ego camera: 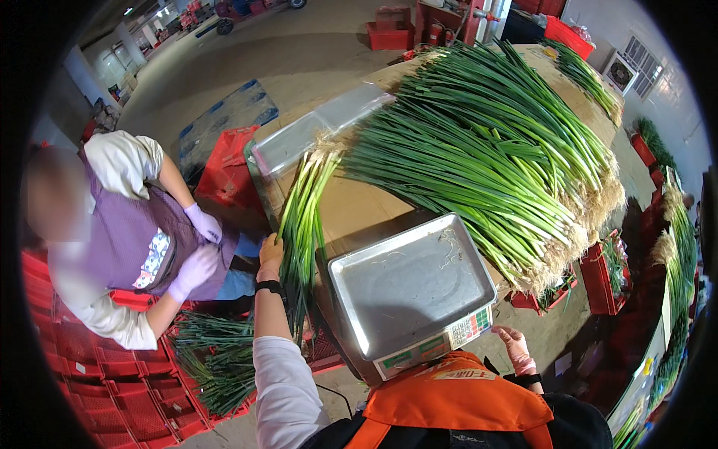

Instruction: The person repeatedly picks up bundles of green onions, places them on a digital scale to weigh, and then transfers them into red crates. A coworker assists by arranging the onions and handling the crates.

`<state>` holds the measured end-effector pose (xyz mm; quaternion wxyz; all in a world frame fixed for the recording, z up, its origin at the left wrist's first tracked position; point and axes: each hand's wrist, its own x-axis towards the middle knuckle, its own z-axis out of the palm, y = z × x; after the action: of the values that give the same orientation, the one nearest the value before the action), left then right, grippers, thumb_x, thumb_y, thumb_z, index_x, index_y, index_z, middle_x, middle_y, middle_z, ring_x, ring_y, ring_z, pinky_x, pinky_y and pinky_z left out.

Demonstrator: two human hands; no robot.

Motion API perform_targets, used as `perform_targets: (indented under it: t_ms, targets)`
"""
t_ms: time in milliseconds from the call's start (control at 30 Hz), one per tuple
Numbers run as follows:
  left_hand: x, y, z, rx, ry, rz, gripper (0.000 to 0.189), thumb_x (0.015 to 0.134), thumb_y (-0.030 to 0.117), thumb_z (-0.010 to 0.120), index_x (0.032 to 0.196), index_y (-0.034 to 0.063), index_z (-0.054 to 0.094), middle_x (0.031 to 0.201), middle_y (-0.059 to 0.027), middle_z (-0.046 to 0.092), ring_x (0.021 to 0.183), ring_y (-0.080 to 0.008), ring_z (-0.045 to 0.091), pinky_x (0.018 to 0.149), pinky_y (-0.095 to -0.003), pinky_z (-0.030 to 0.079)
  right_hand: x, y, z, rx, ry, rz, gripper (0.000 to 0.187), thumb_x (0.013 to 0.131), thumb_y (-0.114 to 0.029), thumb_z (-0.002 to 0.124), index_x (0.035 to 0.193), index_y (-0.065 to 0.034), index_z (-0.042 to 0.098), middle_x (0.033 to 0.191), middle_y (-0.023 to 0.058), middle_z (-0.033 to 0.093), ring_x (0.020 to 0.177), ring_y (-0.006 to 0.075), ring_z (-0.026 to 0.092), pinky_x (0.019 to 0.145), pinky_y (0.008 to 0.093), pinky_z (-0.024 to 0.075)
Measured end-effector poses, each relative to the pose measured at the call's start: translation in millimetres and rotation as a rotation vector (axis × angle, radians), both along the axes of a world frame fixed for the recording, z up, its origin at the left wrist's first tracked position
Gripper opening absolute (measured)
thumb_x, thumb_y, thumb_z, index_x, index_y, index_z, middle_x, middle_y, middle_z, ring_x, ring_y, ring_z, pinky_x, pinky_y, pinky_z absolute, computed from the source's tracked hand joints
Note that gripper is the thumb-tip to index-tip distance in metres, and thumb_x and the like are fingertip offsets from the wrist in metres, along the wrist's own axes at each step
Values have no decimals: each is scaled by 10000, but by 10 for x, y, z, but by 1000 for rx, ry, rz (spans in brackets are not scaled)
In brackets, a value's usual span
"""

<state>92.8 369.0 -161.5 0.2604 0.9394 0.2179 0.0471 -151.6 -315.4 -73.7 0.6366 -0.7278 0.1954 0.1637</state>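
Observation:
My left hand [271,257] is at the side of a small bunch of green onions [307,207]. The bunch lies along the table's left edge, its roots towards the back and its leaves hanging down towards me. How far my fingers go around it is hidden. My right hand [513,347], with slightly bent fingers, is beside the front right corner of a digital scale [412,359] and holds nothing that I can see. On the scale, the steel weighing tray [409,286] carries only a few loose root strands. Behind the tray spreads a large pile of green onions [482,163], roots to the right.
Clear plastic bags [314,134] lie at the table's back left. A co-worker in a purple apron [151,241] stands left, gloved hands together. Red crates [123,387], some leafy onions [219,353] and a blue pallet [227,123] are around. More onions [676,252] lie far right.

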Motion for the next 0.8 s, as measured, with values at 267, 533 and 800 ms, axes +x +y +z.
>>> perform_targets:
  t_ms: [267, 533, 800]
  targets:
    - [61, -859, 442, 252, 278, -117, 1109, 705, 615, 687, 1484, -5, 198, 1484, -215, 342, 1220, -467, 426, 1013, -469, 404, 38, -12, 91, -65, 11, -88, 284, 935, -236, 618, 1096, -13, 686, 1054, 50, 698, 1021, 127, 594, 938, 277, 423]
    - [-444, -734, 547, -18, -35, -148, 706, 828, 402, 668, 1382, 21, 454, 1492, -237, 318, 1394, -342, 294, 1137, -377, 256, 425, -436, 16, -568, -70, 251, 282, 927, -271, 610, 1079, -51, 700, 982, 114, 705, 868, 179, 647, 769, 323, 504]
    - [-1777, -754, 571, -58, -103, 50, 412, 866, 197, 650, 1210, -22, 592, 1439, -200, 422, 1354, -325, 362, 1127, -373, 259, 1318, -1363, 435, -626, -570, -91, 249, 921, -208, 606, 1093, -48, 686, 978, 107, 694, 883, 210, 646, 806, 311, 490]
